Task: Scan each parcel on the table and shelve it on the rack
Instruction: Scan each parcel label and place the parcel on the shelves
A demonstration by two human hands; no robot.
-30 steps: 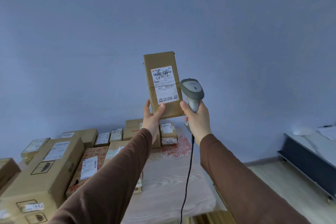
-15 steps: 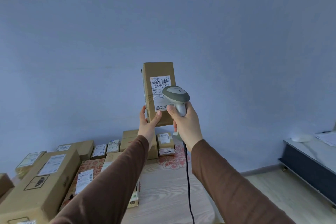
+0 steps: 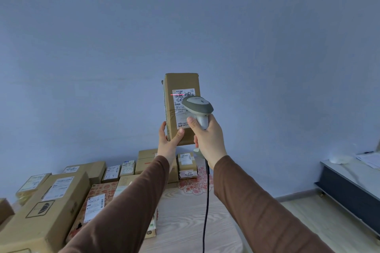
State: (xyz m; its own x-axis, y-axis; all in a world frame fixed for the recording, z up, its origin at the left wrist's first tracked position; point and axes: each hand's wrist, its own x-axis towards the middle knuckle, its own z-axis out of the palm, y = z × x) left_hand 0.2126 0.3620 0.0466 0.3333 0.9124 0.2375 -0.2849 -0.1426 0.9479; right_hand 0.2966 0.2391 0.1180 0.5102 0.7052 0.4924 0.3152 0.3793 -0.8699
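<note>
Scanning item: tall parcel point(image 3: 182, 109) held upright above table point(image 3: 185, 211), left hand point(image 3: 169, 142) gripping bottom corner, right hand point(image 3: 207, 135) wrapped on scanner point(image 3: 197, 107) w/ red line point(image 3: 176, 94) off-centre on scribbled label point(image 3: 183, 107); risks: misread, slip.

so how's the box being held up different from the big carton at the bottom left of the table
The held parcel is slim and stands upright in the air, gripped by the left hand; the big carton is far bulkier and lies flat on the table. A red scan line from the scanner in the right hand crosses the held parcel's label; the big carton has none. Both are brown cardboard with white labels.
</note>
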